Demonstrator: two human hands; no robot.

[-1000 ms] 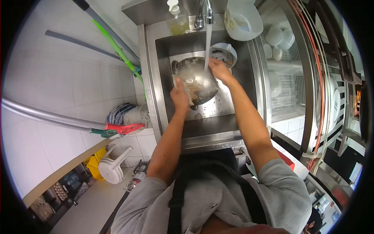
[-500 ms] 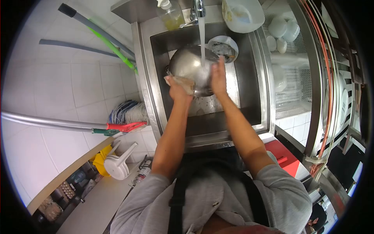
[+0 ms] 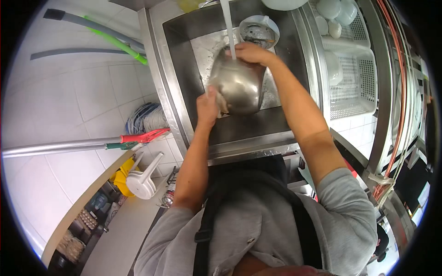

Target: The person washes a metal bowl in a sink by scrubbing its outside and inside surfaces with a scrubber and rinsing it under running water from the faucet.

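Steel walls of the sink (image 3: 244, 130) go around the metal bowl (image 3: 241, 89). On its left side, my left hand (image 3: 208, 110) pinches a wet cloth (image 3: 223, 103) against it. My right hand (image 3: 251, 53) grips the far edge, fingers close together, by the running water (image 3: 227, 20). Beyond sits a white bowl (image 3: 273, 27). Wet metal is slippery, so a loose hold could drop it. Before, my right hand lay open along the right side.
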